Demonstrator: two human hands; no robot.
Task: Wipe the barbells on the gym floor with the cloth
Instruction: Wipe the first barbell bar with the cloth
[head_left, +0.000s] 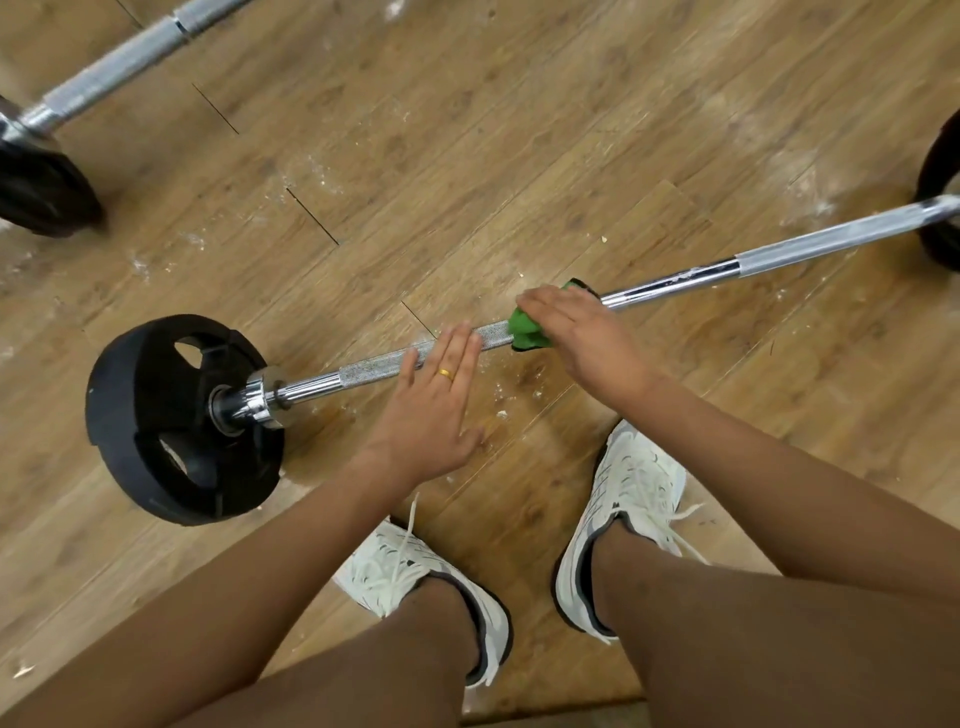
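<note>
While my flat left hand (434, 400) steadies the barbell (670, 283), my right hand (576, 332) grips the green cloth (527, 328) round it.

Left grip (434, 395) flat, right grip (582, 332) curled

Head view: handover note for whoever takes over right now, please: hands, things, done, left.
Left hand: flat, straight fingers resting on the near chrome barbell with black plates.
Right hand: grips the green cloth wrapped on that bar's middle.
Done: cannot tell how much is wiped.
Left: white specks show on the bar right of the cloth; second chrome barbell lies apart, far left.
</note>
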